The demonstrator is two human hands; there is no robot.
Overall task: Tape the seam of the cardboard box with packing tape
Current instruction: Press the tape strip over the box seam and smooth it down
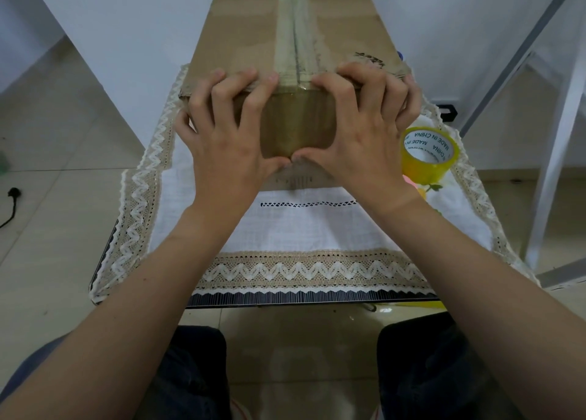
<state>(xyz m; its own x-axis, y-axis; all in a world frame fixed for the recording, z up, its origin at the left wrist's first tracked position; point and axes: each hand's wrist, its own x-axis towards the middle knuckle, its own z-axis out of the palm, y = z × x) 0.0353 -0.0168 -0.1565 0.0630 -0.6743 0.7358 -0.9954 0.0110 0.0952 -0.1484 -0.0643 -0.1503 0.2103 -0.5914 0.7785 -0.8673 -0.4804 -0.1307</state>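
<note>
A long brown cardboard box (241,32) lies on the small table, running away from me. Its top seam (296,38) is covered by a strip of clear tape that folds down over the near end face (298,124). My left hand (228,134) and my right hand (358,127) grip the near end of the box from both sides of the tape. Their fingers curl over the top edge. Both thumbs press the lower end of the tape strip against the end face, tips nearly touching. A yellow roll of packing tape (428,153) stands on the cloth right of the box.
A white tablecloth (304,229) with a beige lace border covers the table. A white metal frame (551,153) stands at the right. A black cable (11,203) lies on the tiled floor at the left. My knees are under the table's near edge.
</note>
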